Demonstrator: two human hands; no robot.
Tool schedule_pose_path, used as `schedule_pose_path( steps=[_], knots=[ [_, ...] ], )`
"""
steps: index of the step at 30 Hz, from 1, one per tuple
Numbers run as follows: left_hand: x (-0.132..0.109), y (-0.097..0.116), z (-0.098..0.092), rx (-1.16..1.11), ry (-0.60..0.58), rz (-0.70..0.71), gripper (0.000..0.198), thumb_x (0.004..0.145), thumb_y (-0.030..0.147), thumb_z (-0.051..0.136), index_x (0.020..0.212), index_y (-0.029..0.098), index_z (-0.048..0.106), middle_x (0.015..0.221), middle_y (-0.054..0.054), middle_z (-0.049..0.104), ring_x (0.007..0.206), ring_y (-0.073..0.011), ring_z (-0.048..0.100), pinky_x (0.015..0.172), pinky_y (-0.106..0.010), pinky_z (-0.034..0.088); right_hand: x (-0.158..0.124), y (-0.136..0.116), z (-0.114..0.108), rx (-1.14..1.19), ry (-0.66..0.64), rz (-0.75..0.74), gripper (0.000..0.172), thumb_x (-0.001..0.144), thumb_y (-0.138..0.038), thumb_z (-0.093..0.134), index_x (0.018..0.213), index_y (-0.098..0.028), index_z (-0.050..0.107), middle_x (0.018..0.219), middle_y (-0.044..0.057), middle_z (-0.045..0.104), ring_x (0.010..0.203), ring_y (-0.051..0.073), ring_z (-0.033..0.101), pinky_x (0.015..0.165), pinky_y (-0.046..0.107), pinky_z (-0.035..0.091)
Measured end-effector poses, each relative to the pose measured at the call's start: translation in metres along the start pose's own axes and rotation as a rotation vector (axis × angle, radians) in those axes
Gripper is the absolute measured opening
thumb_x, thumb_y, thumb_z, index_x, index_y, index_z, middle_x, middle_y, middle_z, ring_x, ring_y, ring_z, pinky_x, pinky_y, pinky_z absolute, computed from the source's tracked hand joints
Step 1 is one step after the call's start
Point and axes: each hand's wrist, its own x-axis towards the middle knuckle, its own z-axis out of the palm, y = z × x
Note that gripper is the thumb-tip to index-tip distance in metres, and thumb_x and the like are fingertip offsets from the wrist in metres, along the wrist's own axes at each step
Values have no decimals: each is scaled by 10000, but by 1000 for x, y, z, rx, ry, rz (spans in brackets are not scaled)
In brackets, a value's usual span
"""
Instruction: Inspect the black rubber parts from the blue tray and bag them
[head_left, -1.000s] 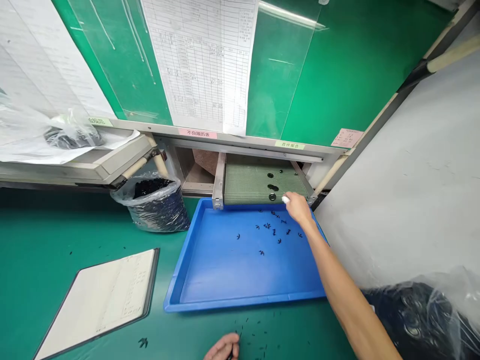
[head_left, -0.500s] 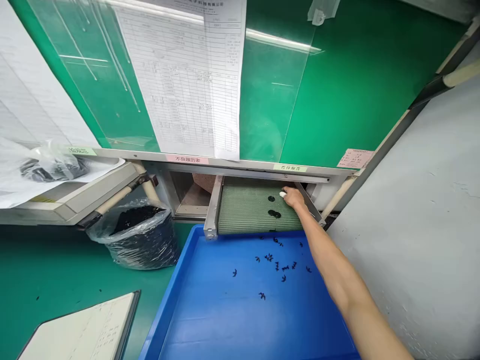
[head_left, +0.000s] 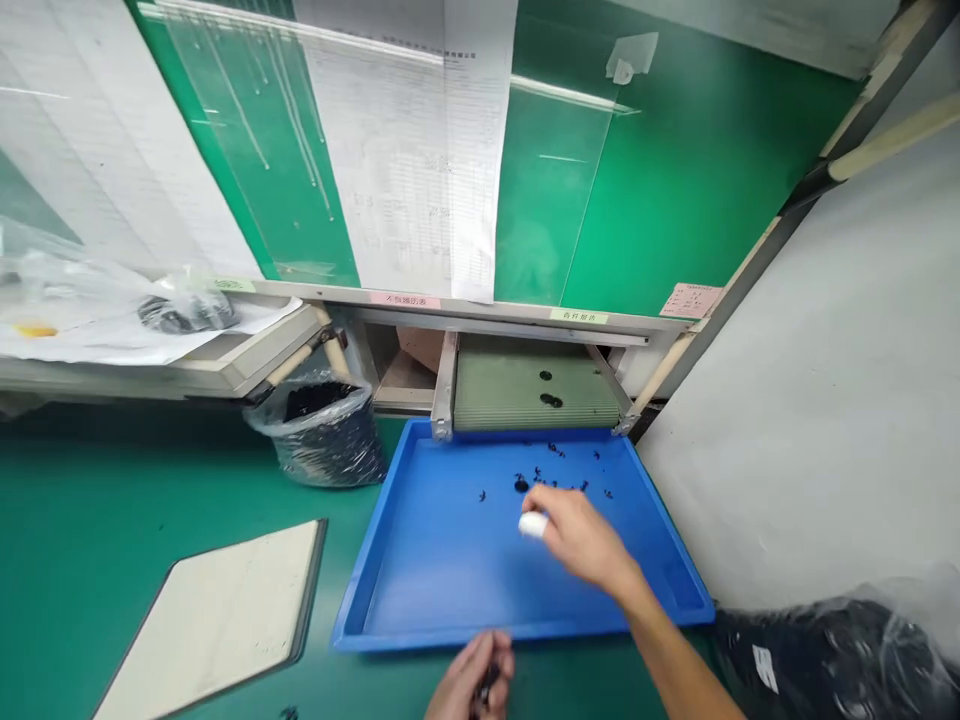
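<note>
My right hand (head_left: 577,535) hovers over a blue plastic tray (head_left: 420,636), with a white finger cot (head_left: 532,524) on one fingertip. Just beyond that fingertip lie several small black rubber pieces (head_left: 551,478), scattered on the tray floor. My left hand (head_left: 471,680) sits at the tray's near edge, at the bottom of the view, pinching a small dark piece (head_left: 486,692). Black rings (head_left: 551,400) rest on a green mesh ramp (head_left: 502,395) that meets the tray's far edge.
A clear bag of black parts (head_left: 322,435) stands left of the tray, and a dark bagged bundle (head_left: 825,660) lies at bottom right. A white folder (head_left: 217,620) rests on the green mat. A grey wall (head_left: 810,400) closes off the right side.
My right hand has come back from the mesh ramp to above the tray. My left hand has risen further into view. The view has shifted slightly.
</note>
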Motion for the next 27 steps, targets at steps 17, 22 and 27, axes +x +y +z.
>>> schedule_pose_path(
  steps=[17,22,27],
  knots=[
    [-67,-13,1,83,-218,122,420,684,457,729,901,112,633,733,-13,536,519,-26,349,410,-183,158,-190,-31,103,225,-47,136,504,815,-64,291,1265,-242,434,1006,51,602,899,174,583,794,313,472],
    [-66,-17,-4,54,-223,96,402,704,468,709,881,121,606,650,18,497,497,-26,344,409,-179,136,-195,-38,107,-36,-88,211,391,878,-99,263,1213,-198,439,879,58,632,729,187,598,629,282,428],
    [-69,-17,-6,105,-227,94,415,703,473,707,897,116,623,667,12,502,507,-25,341,420,-189,145,-188,-45,105,-146,-42,70,442,771,-1,288,1076,-220,520,964,53,601,826,186,581,685,289,438]
  ],
)
